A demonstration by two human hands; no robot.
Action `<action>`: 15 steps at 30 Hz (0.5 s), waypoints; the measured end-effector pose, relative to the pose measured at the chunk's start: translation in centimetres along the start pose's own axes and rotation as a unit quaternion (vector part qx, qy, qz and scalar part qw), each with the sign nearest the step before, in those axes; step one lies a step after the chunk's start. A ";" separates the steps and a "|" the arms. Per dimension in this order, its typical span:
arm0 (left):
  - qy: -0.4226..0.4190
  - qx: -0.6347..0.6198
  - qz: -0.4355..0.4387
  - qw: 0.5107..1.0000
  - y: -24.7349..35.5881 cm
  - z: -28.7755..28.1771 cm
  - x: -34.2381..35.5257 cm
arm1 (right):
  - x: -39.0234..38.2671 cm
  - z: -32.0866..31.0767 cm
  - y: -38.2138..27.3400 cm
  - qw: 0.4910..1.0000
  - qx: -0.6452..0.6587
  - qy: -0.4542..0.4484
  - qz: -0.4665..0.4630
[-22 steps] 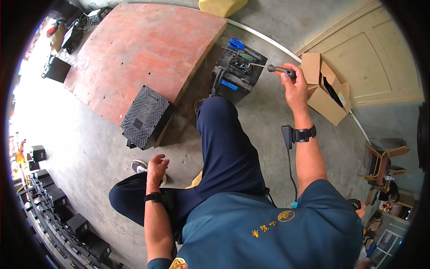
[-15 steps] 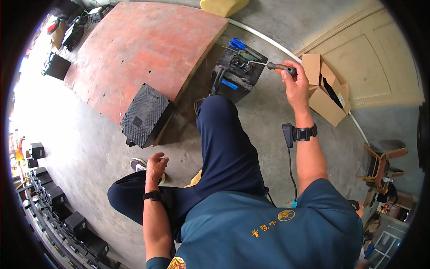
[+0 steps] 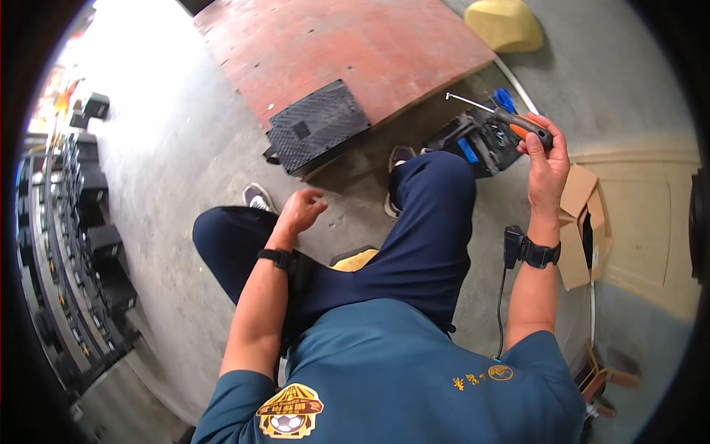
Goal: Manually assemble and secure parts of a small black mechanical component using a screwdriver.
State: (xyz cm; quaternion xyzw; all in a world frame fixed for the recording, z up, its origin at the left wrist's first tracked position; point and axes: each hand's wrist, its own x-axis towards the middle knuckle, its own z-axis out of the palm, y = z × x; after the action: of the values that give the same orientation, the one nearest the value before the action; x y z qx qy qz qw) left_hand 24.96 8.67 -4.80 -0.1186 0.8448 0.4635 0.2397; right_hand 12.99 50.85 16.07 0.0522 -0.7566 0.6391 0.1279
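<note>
My right hand (image 3: 545,157) is wrapped round the black and orange handle of a screwdriver (image 3: 523,127). Its thin shaft points left over the red board, and something tiny, too small to name, shows at the tip. Beneath it stands a black toolbox (image 3: 491,154) with a blue patch, small dark parts on top and blue-handled scissors (image 3: 504,99). My left hand (image 3: 302,211) hovers above my left thigh with loosely curled fingers apart and nothing in them. Ahead of it, a black box with a textured lid (image 3: 314,122) rests at the near edge of the red board (image 3: 355,44).
An open cardboard box (image 3: 575,251) stands right of my right forearm, near a pale panel (image 3: 651,222). A yellow object (image 3: 504,26) lies at the far right. Several black boxes (image 3: 92,185) line a rack at the left. A yellow seat (image 3: 355,260) shows between my legs.
The view has swung, so the board and toolbox appear further right. My right hand has lifted the screwdriver away from the toolbox top. My left hand has come forward a little.
</note>
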 end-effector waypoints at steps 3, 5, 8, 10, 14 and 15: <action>0.054 -0.034 0.050 0.997 1.9 -1.8 -0.1 | 0.0 4.1 -0.7 0.998 0.025 -0.058 -0.001; 0.083 -0.072 0.088 0.990 3.2 -3.5 -0.5 | -0.1 6.7 -0.9 0.994 0.042 -0.103 0.005; 0.127 -0.090 0.121 0.980 4.5 -7.4 -1.1 | -0.7 10.4 -0.6 0.984 0.068 -0.164 0.012; 0.184 -0.117 0.142 0.966 4.7 -10.3 -1.9 | -1.1 12.4 -0.2 0.978 0.040 -0.202 0.038; 0.303 -0.104 0.122 0.940 3.4 -16.0 -3.8 | -2.1 16.0 1.6 0.965 0.053 -0.248 0.068; 0.320 -0.099 0.117 0.935 2.9 -17.1 -4.2 | -2.2 16.7 2.2 0.962 0.043 -0.259 0.074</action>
State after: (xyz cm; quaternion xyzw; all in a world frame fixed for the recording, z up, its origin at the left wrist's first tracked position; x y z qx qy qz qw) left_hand 22.31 -4.18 7.25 -0.1844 0.8344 0.5072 -0.1119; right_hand 12.41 34.69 10.89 0.1650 -0.7372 0.6437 -0.1225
